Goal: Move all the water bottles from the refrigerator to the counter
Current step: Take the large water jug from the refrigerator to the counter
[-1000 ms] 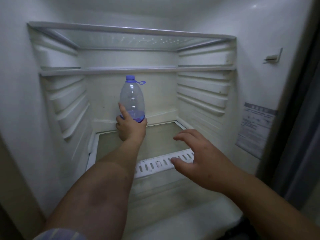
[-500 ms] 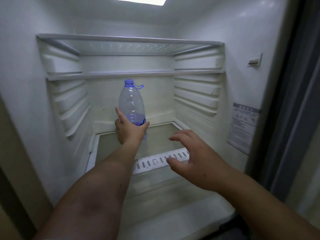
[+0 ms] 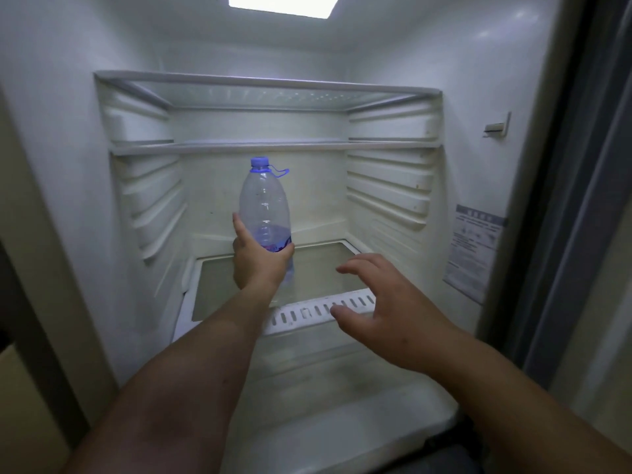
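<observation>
Left hand (image 3: pixel 260 261) holds the bottle (image 3: pixel 265 213) low, upright inside the fridge (image 3: pixel 393 186) – right hand (image 3: pixel 386 309) open, empty. The tall bottle could tip, or clip the shelf (image 3: pixel 273 147) above.
</observation>
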Demonstrator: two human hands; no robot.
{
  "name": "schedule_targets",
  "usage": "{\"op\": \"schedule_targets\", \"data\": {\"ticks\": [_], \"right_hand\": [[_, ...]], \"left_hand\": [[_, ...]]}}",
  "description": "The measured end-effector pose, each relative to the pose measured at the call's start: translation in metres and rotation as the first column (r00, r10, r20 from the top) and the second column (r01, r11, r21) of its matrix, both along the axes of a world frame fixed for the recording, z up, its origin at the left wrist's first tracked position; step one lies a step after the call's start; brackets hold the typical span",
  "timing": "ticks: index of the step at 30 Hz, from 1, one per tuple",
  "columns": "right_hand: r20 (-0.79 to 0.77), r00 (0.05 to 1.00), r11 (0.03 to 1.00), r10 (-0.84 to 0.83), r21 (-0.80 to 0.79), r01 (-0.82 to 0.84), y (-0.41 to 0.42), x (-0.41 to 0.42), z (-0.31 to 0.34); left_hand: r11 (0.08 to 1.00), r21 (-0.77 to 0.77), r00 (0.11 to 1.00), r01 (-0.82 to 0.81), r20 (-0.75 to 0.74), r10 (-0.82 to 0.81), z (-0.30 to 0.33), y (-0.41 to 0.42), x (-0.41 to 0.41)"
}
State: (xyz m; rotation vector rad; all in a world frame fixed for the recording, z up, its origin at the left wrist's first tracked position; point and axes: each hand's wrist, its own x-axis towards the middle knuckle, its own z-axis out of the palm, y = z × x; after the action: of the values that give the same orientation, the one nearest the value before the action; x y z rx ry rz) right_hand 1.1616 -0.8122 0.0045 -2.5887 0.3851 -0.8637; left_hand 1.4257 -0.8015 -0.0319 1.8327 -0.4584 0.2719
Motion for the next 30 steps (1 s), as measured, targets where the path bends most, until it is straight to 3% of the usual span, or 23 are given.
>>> {"op": "schedule_targets", "data": {"ticks": [17, 30], "right_hand": [[0.125, 0.991, 0.999, 0.049, 0.001, -0.05, 0.019, -0.06, 0.003], [0.117, 0.987, 0.992, 0.113, 0.042, -0.119, 0.028, -0.137, 0.001]], "left_hand": [[0.979, -0.057, 0.978, 0.198, 0.071, -0.194, 0.002, 0.063, -0.117], [0.949, -0.05, 0.938, 0.31, 0.179, -0.297, 0.007, 0.129, -0.217]]}}
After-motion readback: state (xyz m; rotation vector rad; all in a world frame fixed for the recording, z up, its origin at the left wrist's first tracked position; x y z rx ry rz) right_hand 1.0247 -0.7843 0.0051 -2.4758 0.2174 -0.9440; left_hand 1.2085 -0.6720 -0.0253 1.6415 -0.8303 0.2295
